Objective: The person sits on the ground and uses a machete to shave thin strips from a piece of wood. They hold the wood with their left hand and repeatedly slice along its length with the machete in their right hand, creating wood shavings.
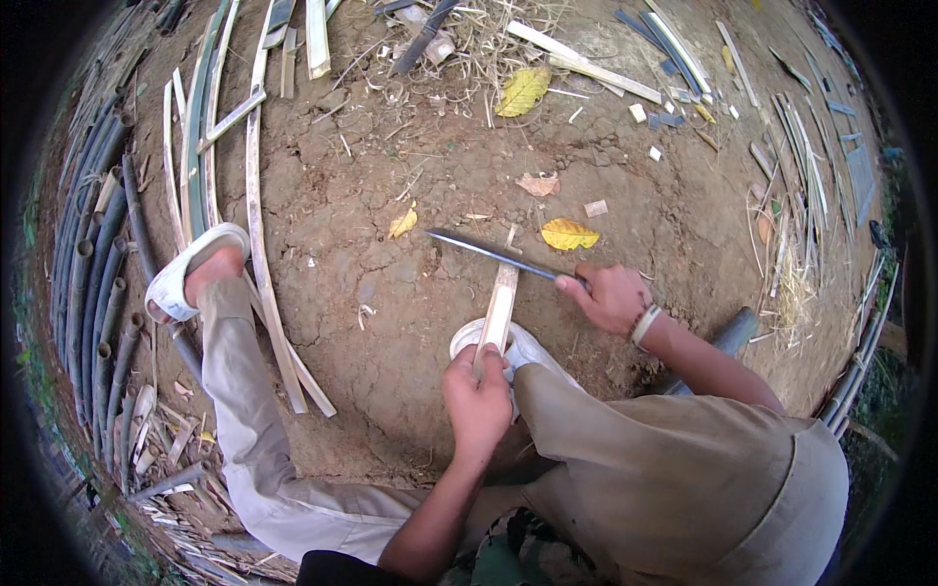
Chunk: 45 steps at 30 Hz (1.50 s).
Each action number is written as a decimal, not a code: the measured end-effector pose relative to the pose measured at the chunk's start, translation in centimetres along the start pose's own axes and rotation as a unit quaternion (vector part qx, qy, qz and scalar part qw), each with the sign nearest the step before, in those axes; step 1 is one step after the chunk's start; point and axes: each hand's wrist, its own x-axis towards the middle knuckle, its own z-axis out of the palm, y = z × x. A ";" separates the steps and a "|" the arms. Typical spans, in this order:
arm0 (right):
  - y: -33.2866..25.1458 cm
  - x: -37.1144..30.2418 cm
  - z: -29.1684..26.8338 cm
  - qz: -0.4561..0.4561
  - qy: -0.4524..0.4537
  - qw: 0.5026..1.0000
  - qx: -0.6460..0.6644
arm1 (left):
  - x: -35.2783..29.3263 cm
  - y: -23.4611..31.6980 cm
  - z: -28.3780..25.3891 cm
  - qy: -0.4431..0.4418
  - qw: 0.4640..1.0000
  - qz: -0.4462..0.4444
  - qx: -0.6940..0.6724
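1. Head view, looking down on bare earth between the person's two legs.
2. Left hand [477, 398]: grip clenched round the near end of a pale bamboo slat [500, 308], holding it over the white sandal [489, 337] on the right foot.
3. Right hand [611, 296]: grip clenched round the handle of a long dark knife [489, 252], a pale band at the wrist.
4. Slat's long axis running away from the left hand, toward the top of the frame and leaning slightly right; far end reaching the blade.
5. Blade lying crosswise over that far end, tip pointing up-left of the slat, handle down-right of it; blade and slat meeting at the slat's tip, touching or nearly so, hard to tell which.
6. Left hand nearer the slat, in fact on it; right hand off to the slat's right, joined to it only through the knife.
7. Yellow leaf [569, 234] on the soil just beyond the knife, right of the slat's tip; smaller yellow leaf [403, 223] to the slat's upper left.
8. Left foot in a second white sandal [191, 269] well left of the slat, resting on long split bamboo strips [256, 195].
9. Round bamboo poles [93, 293] stacked further left of the slat; more cut strips and chips [782, 137] scattered to its upper right.
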 end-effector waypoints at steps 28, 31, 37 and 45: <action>-3.6 -1.5 0.6 -0.177 0.052 0.977 0.111 | 1.3 2.2 0.8 -0.051 0.959 -0.103 -0.258; -3.8 -1.2 -0.1 -0.152 0.019 0.982 0.112 | 1.1 2.6 0.9 -0.045 0.959 -0.118 -0.254; -3.4 -0.5 -0.7 -0.105 -0.024 0.990 0.094 | -0.1 3.7 0.8 -0.036 0.961 -0.133 -0.239; -2.5 0.1 -0.6 -0.141 -0.005 0.986 0.092 | -0.5 4.4 0.0 -0.025 0.960 -0.153 -0.232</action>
